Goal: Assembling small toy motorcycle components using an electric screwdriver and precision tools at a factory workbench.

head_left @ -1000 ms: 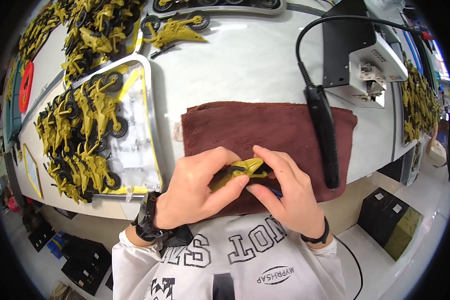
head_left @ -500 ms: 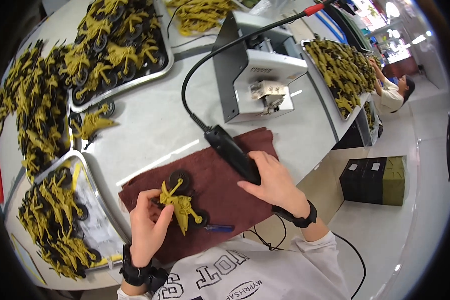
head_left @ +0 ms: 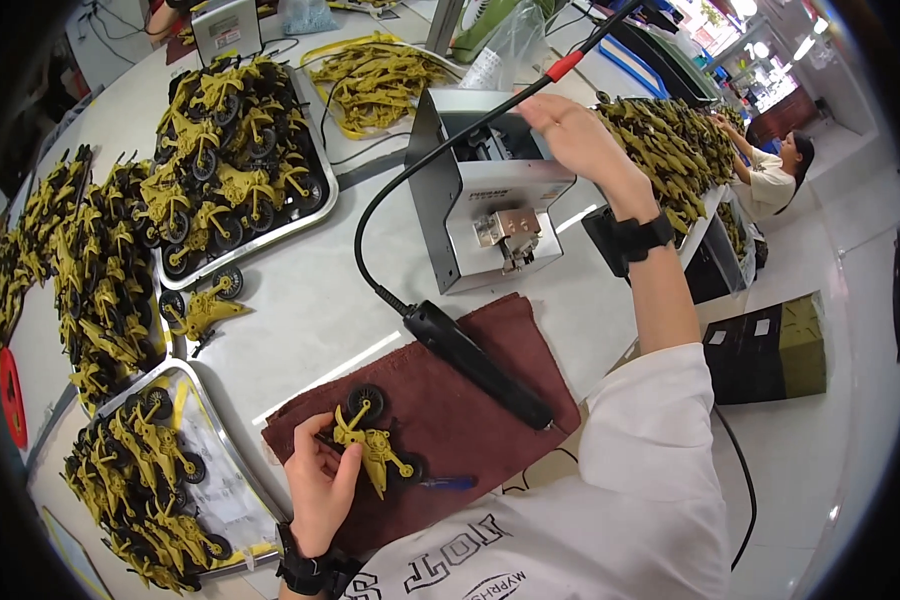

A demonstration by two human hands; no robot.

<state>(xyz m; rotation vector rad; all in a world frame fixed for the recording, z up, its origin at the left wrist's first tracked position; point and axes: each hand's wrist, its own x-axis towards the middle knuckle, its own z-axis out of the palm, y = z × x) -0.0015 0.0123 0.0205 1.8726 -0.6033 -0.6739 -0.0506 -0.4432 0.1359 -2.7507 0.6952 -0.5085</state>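
Observation:
My left hand (head_left: 322, 488) grips a yellow toy motorcycle (head_left: 378, 452) with black wheels, thumb on its body, on a dark red cloth (head_left: 515, 335). My right hand (head_left: 592, 150) is stretched out over the top of a grey and white machine (head_left: 500, 190), fingers extended and partly hidden from view at the tips. A black corded electric screwdriver (head_left: 480, 368) lies on the cloth, apart from both hands. Beside the toy rests a small dark blue tool (head_left: 450, 482).
At left, metal trays (head_left: 315, 215) hold piled toy motorcycles. A single motorcycle (head_left: 205, 308) lies between trays and cloth. Yellow parts (head_left: 375, 85) are heaped at the back. A second pile of yellow pieces (head_left: 660, 155) stands right, near a co-worker (head_left: 775, 175). The black cord arcs over the table.
My right hand has let go of the electric screwdriver, leaving it on the cloth, and moved up and away to the machine. My left hand still holds the motorcycle.

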